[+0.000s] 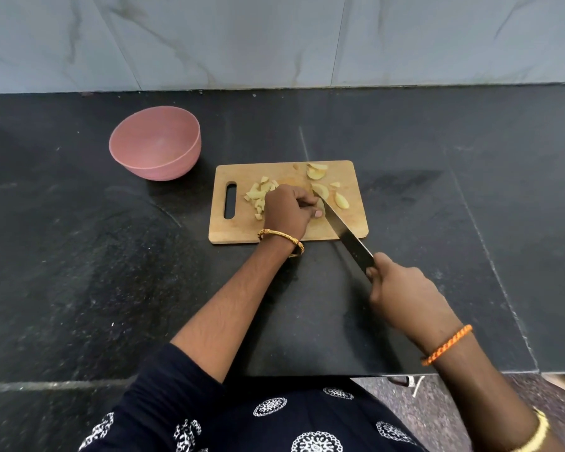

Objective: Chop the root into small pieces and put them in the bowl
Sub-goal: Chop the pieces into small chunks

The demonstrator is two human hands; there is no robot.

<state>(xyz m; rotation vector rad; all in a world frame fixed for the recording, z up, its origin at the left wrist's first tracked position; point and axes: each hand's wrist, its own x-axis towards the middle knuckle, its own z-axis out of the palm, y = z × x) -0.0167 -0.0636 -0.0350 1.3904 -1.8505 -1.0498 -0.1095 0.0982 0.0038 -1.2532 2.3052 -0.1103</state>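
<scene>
Two bare hands were seen at work over a wooden chopping board [349, 220] laid on a black stone counter [79, 256]. The left hand [287, 212] was curled down onto the board, its fingers bent narrowly around a piece of root that was largely hidden beneath them; a gold bangle [281, 240] was worn at that wrist. The right hand [402, 293] was closed around the handle of a large kitchen knife [346, 234], whose blade was angled across the board's near edge with its tip just beside the left fingertips. A heap of small pale root pieces [258, 197] was gathered left of the hand, near the board's handle slot, while larger root slices [320, 187] were scattered on the right part. A pink bowl [155, 145] was set upright on the counter, apart from the board to its left, with no pieces visible inside
</scene>
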